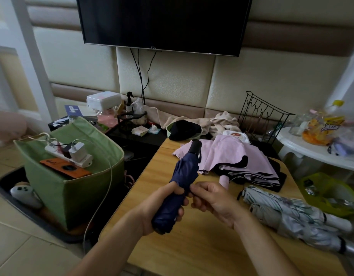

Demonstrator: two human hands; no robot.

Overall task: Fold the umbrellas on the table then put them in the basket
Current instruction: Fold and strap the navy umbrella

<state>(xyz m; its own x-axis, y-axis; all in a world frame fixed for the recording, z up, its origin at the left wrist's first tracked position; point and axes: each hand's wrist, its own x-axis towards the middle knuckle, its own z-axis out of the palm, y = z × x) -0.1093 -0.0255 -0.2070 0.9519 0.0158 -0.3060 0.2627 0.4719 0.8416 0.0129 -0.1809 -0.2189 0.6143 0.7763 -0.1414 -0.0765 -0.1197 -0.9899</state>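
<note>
Dim, soft indoor light, brighter toward the frame's right; weak shadows. Wide-angle bending at edges. Corners blurred; centre reasonably sharp.

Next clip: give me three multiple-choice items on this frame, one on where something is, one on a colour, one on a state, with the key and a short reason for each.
1. Where is the green basket?
A. on the table
B. on the floor left of the table
C. under the TV on a shelf

2. What colour is the umbrella being held?
A. navy blue
B. pink
C. white

3. How is the pink umbrella?
A. rolled and strapped
B. in the basket
C. lying loose and unfolded on the table

Key: 1 B, the basket stands off the table's left edge. 2 A, the left hand grips a navy canopy while the right hand pinches at it. 3 C, its fabric lies spread flat.
</note>
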